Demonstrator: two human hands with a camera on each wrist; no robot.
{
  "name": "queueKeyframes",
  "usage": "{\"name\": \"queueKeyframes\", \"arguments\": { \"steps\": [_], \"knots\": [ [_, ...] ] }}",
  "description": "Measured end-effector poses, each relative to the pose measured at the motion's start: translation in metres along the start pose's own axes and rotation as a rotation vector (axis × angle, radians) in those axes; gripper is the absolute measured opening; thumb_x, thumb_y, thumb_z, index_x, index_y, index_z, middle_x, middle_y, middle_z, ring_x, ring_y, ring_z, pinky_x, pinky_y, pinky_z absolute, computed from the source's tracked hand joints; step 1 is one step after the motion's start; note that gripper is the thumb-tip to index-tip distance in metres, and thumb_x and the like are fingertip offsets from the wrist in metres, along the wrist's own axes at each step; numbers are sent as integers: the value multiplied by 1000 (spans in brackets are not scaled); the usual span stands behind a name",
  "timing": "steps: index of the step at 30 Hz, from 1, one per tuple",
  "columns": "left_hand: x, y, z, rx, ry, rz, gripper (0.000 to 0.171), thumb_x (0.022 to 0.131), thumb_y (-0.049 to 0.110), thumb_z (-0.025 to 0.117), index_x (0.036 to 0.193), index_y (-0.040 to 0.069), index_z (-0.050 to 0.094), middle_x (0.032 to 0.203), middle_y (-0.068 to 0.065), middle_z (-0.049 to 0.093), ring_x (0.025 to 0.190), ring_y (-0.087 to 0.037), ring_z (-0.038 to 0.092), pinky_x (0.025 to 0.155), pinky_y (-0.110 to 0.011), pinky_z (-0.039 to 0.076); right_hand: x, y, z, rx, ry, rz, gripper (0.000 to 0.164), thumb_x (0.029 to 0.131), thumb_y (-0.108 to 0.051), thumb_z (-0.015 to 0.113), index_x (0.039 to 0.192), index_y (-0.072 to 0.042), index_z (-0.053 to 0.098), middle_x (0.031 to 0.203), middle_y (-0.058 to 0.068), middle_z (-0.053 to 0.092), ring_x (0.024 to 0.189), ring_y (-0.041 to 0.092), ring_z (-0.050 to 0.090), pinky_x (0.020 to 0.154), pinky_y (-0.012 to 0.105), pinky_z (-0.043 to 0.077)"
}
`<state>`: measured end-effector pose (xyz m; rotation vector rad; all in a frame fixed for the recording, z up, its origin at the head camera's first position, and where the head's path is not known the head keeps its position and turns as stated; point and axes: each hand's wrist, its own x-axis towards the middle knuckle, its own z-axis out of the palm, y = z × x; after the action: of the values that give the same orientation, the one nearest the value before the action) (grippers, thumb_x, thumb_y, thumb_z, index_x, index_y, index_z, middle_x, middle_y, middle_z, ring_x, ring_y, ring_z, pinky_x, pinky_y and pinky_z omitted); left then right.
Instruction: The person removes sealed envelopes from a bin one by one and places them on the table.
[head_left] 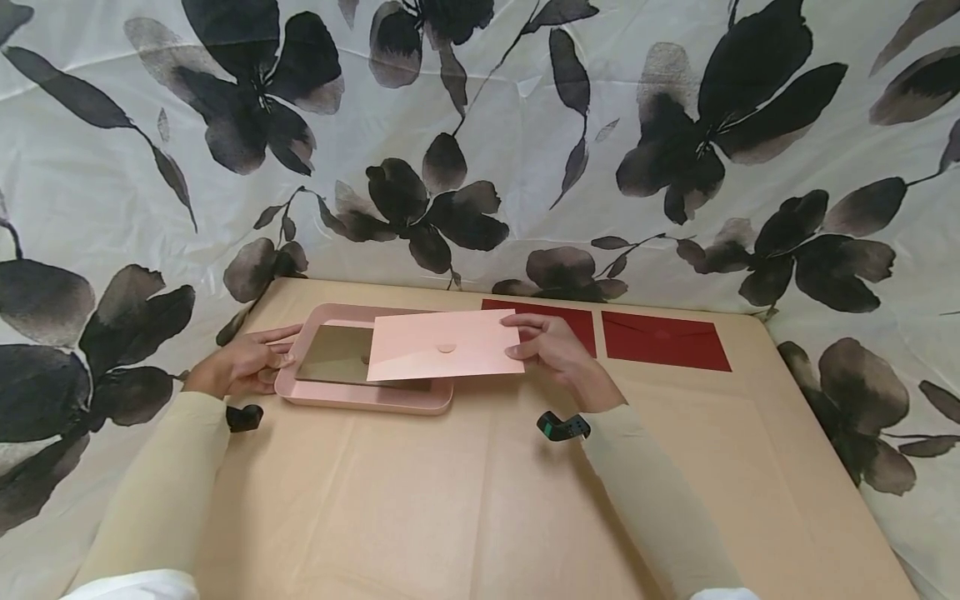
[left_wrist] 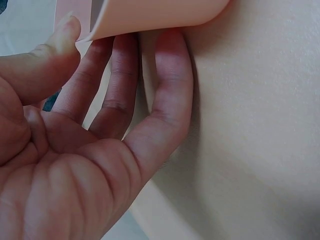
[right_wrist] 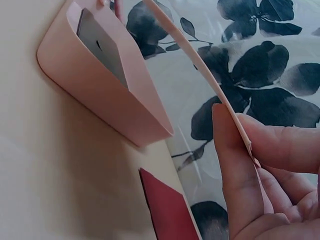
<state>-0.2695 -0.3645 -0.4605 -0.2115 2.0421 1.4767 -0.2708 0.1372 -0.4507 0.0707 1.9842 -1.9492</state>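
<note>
My right hand (head_left: 557, 352) pinches a pale pink envelope (head_left: 420, 335) at its right end, thumb on one side and fingers on the other. The envelope is held above a pink tray (head_left: 360, 402) and overlaps its right part in the head view. Inside the tray lies an olive-grey envelope (head_left: 330, 354), partly hidden by the pink one. At the tray's left end, my left hand (head_left: 243, 363) holds the rim, with the thumb (left_wrist: 67, 30) on top and the other fingers curled below the edge.
Two red envelopes lie side by side along the table's back edge, one (head_left: 663, 340) fully in sight and the other (head_left: 577, 321) partly behind my right hand. Behind the tan table (head_left: 420, 500) hangs a white cloth (head_left: 525, 158) with dark flowers.
</note>
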Motion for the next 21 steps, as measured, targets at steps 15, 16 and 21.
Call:
{"name": "queueKeyframes", "arguments": {
  "steps": [15,16,21],
  "knots": [
    [-3,-3,4,16,2,6,81,105,5,52,168,21,4,173,-22,12,98,-17,57,84,-37,52,-8,7,-37,-6,-2,11,49,91,7,71,137,-7,66,111,0,75,68,17,57,60,24,46],
    [-2,-3,3,18,4,9,81,104,5,52,168,21,4,172,-23,12,96,-17,56,83,-37,51,-9,6,-40,-5,-2,9,49,91,7,72,138,-7,66,107,-2,75,68,17,57,60,23,46],
    [0,-1,1,40,15,14,82,105,7,54,168,21,4,173,-21,10,102,-18,57,84,-37,52,-10,6,-52,-3,-5,6,51,90,8,72,139,-5,64,105,-3,71,68,16,56,59,22,45]
  ]
}}
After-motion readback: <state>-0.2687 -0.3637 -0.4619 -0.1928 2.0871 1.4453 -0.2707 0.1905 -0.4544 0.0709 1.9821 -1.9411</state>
